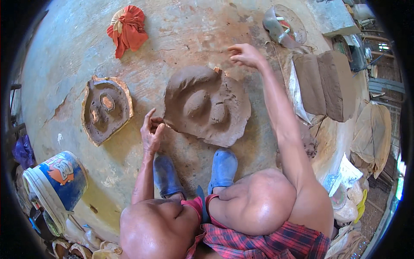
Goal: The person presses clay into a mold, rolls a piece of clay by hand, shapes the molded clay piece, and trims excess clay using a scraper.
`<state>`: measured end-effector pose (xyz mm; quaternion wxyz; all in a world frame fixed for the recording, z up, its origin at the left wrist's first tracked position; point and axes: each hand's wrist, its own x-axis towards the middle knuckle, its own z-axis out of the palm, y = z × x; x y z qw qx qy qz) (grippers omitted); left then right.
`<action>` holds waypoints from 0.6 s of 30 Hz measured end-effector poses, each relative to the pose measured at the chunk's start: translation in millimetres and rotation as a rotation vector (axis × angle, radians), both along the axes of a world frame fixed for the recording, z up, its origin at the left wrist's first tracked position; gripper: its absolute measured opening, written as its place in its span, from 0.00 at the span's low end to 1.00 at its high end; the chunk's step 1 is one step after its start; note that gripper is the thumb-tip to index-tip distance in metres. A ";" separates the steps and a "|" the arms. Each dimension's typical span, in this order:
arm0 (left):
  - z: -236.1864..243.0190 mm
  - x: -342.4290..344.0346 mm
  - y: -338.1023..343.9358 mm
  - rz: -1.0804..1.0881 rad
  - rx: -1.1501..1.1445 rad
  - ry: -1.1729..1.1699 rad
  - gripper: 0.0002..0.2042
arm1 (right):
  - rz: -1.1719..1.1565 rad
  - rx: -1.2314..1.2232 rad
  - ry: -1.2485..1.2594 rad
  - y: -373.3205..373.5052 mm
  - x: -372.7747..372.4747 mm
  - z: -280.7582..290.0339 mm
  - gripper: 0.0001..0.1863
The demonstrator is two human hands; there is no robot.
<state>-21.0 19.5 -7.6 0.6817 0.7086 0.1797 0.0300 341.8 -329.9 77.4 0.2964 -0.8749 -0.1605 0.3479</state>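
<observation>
A wide slab of wet brown clay [198, 103], pressed over a mould with two rounded bulges, lies on the floor in front of my feet. A bit of the mould's orange-brown rim shows at its far edge. My left hand [152, 131] is beside the slab's left edge, fingers loosely bent and apart; whether a fingertip touches the clay I cannot tell. Past the slab's far right edge, my right hand [246, 56] hangs over the floor, empty, with fingers loosely stretched. A second mould [129, 101], lined with clay and showing two openings, sits to the left.
At the far left is a tied red cloth bundle [128, 32]. Thick clay slabs [323, 86] are stacked on the right, below a curved grey piece [276, 26]. A blue-and-white bucket [64, 177] stands near left. Blue clogs [224, 166] are on my feet.
</observation>
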 end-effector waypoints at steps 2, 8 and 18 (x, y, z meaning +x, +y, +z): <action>1.4 -0.2 0.6 -0.025 -0.071 0.027 0.33 | -0.231 0.090 -0.372 -22.1 -27.9 -2.0 0.26; 29.2 12.3 -26.8 0.072 0.078 0.143 0.27 | -0.483 -0.258 -0.584 -106.7 -160.1 -14.5 0.26; 25.8 -40.5 -28.4 0.105 -0.339 0.329 0.21 | -0.611 -0.525 -0.449 -128.6 -267.4 -29.8 0.31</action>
